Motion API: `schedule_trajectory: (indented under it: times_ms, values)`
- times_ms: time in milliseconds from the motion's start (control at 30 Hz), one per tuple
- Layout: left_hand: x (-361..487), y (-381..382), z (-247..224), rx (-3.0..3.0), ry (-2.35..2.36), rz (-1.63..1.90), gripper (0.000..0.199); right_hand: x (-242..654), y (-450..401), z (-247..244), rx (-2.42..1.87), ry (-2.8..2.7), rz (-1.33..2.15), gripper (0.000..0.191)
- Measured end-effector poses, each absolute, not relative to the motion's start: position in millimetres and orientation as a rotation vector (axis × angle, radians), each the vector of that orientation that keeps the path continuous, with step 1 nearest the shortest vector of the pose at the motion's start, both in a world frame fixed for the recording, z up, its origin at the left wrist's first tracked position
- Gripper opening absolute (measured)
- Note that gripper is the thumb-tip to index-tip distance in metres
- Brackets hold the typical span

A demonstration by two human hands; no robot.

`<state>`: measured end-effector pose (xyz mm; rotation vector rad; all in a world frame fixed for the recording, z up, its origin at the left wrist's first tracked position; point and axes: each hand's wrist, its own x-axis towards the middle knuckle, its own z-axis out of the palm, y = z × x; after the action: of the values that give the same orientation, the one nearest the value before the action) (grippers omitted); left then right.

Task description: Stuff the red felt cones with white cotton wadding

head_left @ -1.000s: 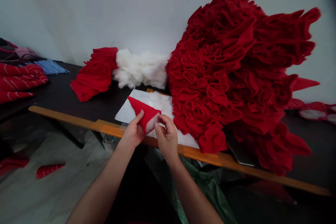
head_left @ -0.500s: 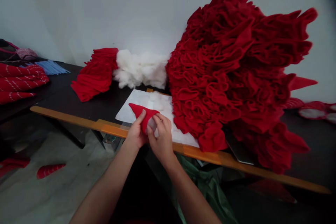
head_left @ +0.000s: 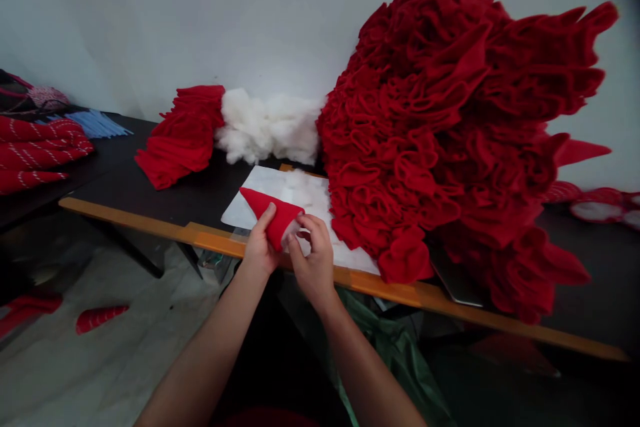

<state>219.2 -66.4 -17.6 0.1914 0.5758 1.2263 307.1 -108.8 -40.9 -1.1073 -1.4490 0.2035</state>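
a black table bears red cloth, white fluff and sheeting.

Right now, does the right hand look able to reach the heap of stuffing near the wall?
Probably yes: the right hand would cross the flat sheet to the stuffing, and the red pile stands to one side. It would first leave the open end of the cone.

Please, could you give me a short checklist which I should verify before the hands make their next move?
1. Left hand holding the red felt cone: ok.
2. Right hand at the cone's wide end: ok.
3. White material visible at that end: ok.
4. Cone filled up to its tip: cannot tell.
5. White fiber pile on the table: ok.
6. White sheet free of loose fluff: not ok.
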Motion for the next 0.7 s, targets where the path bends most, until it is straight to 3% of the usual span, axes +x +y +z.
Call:
schedule_trajectory:
  times_ms: [333,500,700]
  values:
    - [222.1,-66.6,-9.8,0.134,0.477,1.086,0.034,308.2,-109.1,-42.6,-1.103,-1.689,-0.093,0.051]
    - [221.5,-67.0,-7.4,0.147,0.493,0.994,0.041,313.5,-107.8,-41.5,-1.079,-1.638,-0.145,0.045]
    - [226.3,-66.9,-5.5,0.172,0.524,1.084,0.035,315.1,-111.9,-39.3,-1.073,-1.572,-0.096,0.034]
